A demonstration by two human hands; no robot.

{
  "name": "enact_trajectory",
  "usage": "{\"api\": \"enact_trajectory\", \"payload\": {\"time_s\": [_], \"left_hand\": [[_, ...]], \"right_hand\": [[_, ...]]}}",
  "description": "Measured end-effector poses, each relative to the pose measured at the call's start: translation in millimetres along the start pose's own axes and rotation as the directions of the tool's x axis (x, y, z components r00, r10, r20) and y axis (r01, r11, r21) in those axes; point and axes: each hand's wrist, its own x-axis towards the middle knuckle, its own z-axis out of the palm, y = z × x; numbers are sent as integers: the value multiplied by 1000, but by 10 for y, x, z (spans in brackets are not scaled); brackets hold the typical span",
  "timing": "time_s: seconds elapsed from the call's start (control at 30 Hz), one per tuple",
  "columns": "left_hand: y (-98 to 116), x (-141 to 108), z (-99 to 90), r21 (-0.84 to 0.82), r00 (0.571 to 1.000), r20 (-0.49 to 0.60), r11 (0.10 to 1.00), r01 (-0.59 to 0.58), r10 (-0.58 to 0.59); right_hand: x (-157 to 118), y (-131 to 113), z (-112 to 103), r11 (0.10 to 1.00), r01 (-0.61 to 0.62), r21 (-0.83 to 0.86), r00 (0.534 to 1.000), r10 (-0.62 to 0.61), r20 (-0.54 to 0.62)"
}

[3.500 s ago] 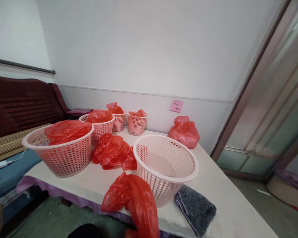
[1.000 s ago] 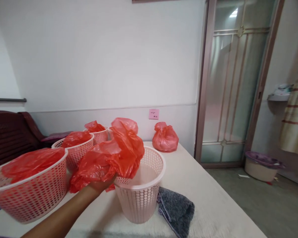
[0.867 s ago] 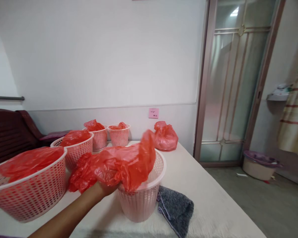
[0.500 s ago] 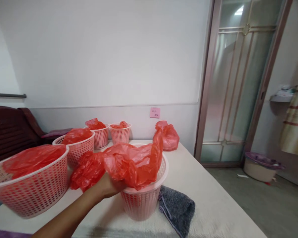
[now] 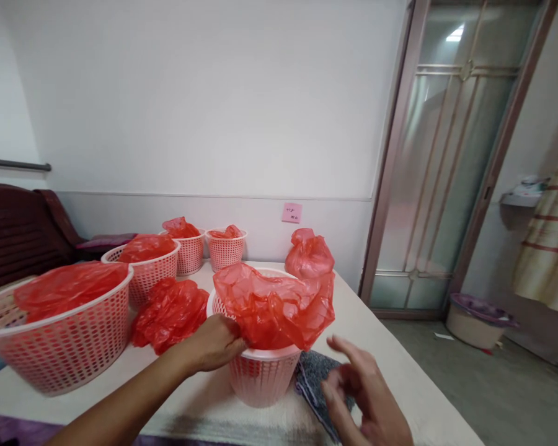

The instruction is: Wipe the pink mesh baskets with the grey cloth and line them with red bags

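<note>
A pink perforated plastic basket (image 5: 265,378) stands on the white-covered table (image 5: 195,415) in front of me. Out of its top puffs a thin red plastic bag (image 5: 274,303), its edge hanging over the right rim. My left hand (image 5: 218,344) is closed at the left front rim, fingers pinching the bag's edge there. To the right of the basket my right hand (image 5: 365,390) is raised, thumb and fingers apart, with nothing in it. Below that hand lies a grey folded cloth (image 5: 318,378), partly covered by it. Left of the basket sits a crumpled red bag (image 5: 170,316).
Several more pink baskets with red bags stand to the left and back, the largest basket (image 5: 79,347) nearest. A filled red bag (image 5: 309,251) rests at the table's far right corner. A pink note (image 5: 291,212) is on the wall. Beyond stands a lidded bucket (image 5: 474,325).
My right hand has come into view from the lower right. The bag has spread rightward over the basket's rim, and my left hand has shifted slightly to the right along the rim.
</note>
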Motion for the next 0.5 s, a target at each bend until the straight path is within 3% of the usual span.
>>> {"api": "enact_trajectory", "payload": {"time_s": [0.07,0.1,0.17,0.23,0.33,0.4,0.5], "left_hand": [[16,-11,-6,-29,1000,-15,1000,6,-7],[27,-18,-11,-55,1000,-27,998,8,-10],[49,-35,-29,-133,999,-53,991,-2,-5],[50,-58,-54,-241,998,-60,970,-22,8],[-27,-78,-97,-445,997,-66,895,-2,-31],[-117,-58,-128,-576,987,-107,816,38,-122],[-220,21,-176,-715,938,-197,696,61,-284]], "right_hand": [[308,-63,69,977,164,-135,986,-159,46],[445,-67,116,955,228,-190,971,-207,123],[674,-15,211,924,278,-264,934,-196,299],[843,88,278,909,284,-306,908,-152,391],[991,234,305,905,307,-294,914,-195,355],[1024,284,302,911,327,-252,915,-238,325],[978,311,350,908,347,-234,894,-246,374]]}}
